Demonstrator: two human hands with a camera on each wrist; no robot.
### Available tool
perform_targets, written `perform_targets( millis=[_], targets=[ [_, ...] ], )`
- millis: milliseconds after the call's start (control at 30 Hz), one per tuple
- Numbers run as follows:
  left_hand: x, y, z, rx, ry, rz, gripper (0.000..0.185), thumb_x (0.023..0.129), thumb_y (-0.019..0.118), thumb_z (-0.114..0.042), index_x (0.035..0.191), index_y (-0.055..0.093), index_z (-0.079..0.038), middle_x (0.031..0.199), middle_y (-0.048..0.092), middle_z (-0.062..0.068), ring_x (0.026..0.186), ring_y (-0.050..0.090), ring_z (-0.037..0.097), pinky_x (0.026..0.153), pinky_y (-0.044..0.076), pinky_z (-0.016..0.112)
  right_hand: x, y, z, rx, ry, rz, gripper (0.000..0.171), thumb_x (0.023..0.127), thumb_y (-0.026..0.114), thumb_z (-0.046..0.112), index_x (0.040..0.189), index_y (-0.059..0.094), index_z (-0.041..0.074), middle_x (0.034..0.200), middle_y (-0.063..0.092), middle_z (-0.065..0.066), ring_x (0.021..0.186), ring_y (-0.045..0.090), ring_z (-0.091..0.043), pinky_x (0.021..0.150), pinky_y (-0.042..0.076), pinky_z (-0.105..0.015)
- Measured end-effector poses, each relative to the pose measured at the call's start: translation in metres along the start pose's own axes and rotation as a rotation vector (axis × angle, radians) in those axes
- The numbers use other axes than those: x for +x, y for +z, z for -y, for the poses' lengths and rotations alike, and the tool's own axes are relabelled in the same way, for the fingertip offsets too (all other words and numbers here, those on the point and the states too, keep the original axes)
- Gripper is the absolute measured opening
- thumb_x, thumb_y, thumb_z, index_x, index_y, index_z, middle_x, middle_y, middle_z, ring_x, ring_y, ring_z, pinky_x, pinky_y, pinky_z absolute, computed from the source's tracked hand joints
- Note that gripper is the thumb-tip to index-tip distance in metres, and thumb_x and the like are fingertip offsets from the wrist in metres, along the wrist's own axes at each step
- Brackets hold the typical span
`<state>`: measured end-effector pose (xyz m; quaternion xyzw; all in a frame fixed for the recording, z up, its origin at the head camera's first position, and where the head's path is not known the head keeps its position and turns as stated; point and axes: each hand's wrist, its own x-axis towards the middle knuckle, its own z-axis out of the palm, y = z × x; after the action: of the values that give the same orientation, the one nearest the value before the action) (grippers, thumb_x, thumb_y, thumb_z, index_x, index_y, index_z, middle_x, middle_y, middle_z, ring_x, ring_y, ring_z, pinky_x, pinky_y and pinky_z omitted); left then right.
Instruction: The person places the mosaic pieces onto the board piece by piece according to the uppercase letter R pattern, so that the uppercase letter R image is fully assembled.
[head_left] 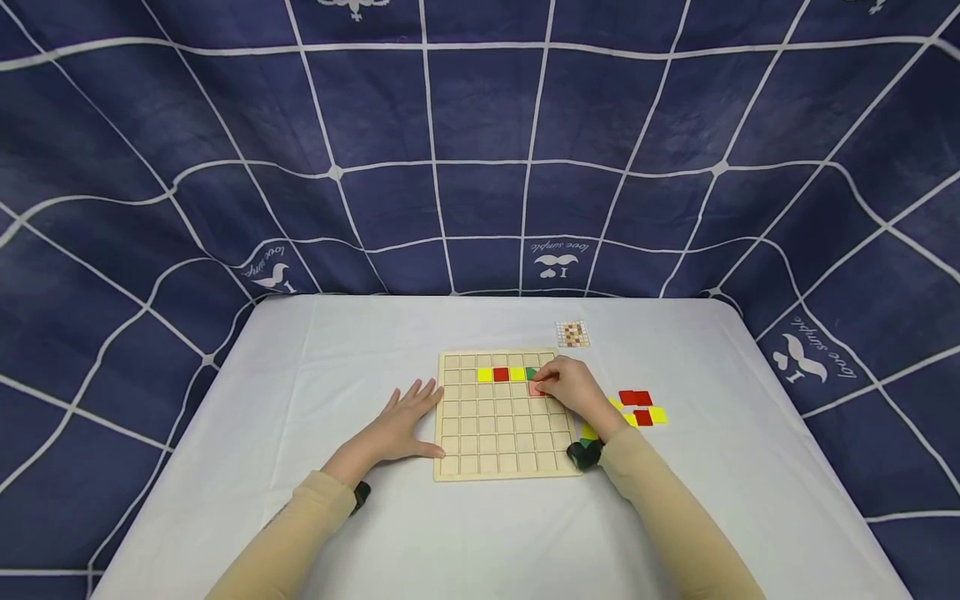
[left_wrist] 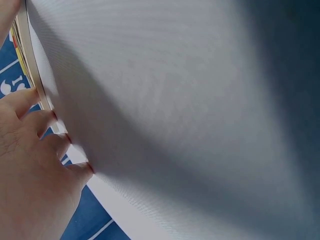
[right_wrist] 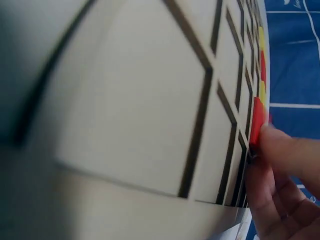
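Observation:
A pale wooden board [head_left: 487,465] with a grid of square recesses lies on the white table. In its second row sit a yellow tile [head_left: 484,375], a red tile [head_left: 501,375], another yellow tile [head_left: 517,374] and a green tile [head_left: 531,372], partly covered by the fingers. My right hand [head_left: 576,388] pinches a red square tile [right_wrist: 256,121] between thumb and fingers, just below the green one. Spread out at the board's left edge, my left hand [head_left: 393,423] touches the frame with thumb and fingers.
Right of the board lie loose red tiles [head_left: 636,398] and yellow tiles [head_left: 657,415], some hidden under the right forearm. Behind the board's far right corner is a small pattern card [head_left: 573,334]. A dark blue checked curtain [head_left: 480,200] surrounds the table.

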<state>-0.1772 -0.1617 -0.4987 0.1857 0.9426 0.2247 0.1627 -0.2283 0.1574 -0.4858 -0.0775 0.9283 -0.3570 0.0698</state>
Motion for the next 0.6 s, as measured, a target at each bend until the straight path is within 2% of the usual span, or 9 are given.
perform_targets(
  millis=[100,233,400,600],
  targets=[
    [0.0,0.0,0.001,-0.003,0.003,0.007,0.113,0.067,0.084,-0.054,0.155,0.029,-0.008,0.164,0.017,0.014,0.154,0.006,0.036,0.123,0.003,0.059,-0.001,0.0,0.0,-0.018,0.002,0.008,0.007,0.086,0.074,0.008,0.092,0.078,0.009,0.095,0.065,-0.007,0.081,0.057,-0.017,0.072,0.05,-0.026],
    [0.001,0.001,0.002,-0.001,0.003,0.01,0.113,0.068,0.083,-0.054,0.156,0.028,-0.008,0.165,0.016,0.013,0.154,0.005,0.035,0.123,0.002,0.059,-0.002,-0.008,-0.003,0.02,0.02,0.042,0.013,0.088,0.073,0.011,0.1,0.076,0.008,0.098,0.067,-0.007,0.081,0.059,-0.016,0.073,0.052,-0.026],
    [0.002,0.002,0.003,-0.001,0.01,0.008,0.114,0.067,0.083,-0.055,0.156,0.028,-0.008,0.165,0.016,0.013,0.154,0.005,0.035,0.123,0.002,0.059,-0.01,-0.029,-0.017,0.086,0.046,0.028,0.02,0.089,0.073,0.014,0.107,0.074,0.006,0.095,0.071,-0.008,0.081,0.063,-0.016,0.076,0.055,-0.026],
    [0.001,0.001,0.004,-0.008,0.012,0.006,0.115,0.067,0.083,-0.056,0.155,0.028,-0.008,0.165,0.016,0.013,0.154,0.005,0.036,0.123,0.002,0.059,-0.023,-0.051,-0.039,0.078,0.125,0.032,0.024,0.092,0.069,0.016,0.113,0.071,0.006,0.098,0.071,-0.008,0.082,0.061,-0.018,0.078,0.052,-0.026]
  ],
)
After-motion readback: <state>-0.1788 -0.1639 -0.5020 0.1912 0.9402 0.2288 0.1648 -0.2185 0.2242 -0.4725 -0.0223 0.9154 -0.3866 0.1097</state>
